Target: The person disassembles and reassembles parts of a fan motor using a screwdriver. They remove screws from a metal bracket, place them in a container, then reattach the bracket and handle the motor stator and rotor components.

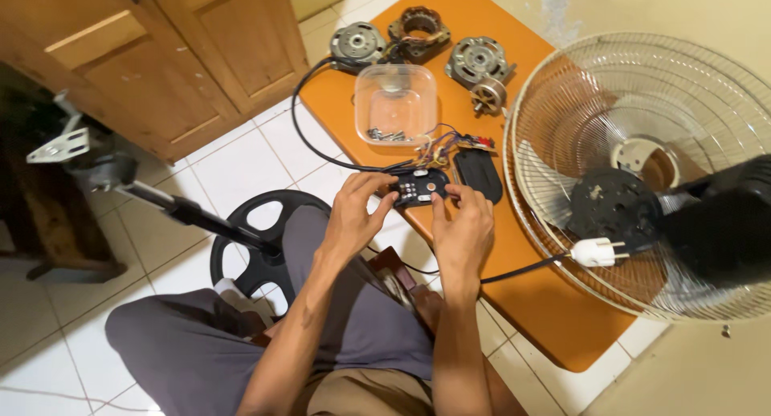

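My left hand point(352, 215) and my right hand point(464, 233) both grip a small black control panel point(421, 186) with round buttons, held just above the near edge of the orange table point(546, 303). Thumbs press on its face. Coloured wires point(438, 149) run from the panel to a small circuit board point(475, 141). A black oval cover point(479, 175) lies just right of the panel.
A clear plastic tub point(396, 103) holds screws. Motor parts point(477, 61) and a stator point(418, 30) lie at the table's far end. A fan grille point(642, 175), a white plug point(598, 252), a black fan base and pole point(257, 247) and wooden cabinet doors point(169, 55) surround me.
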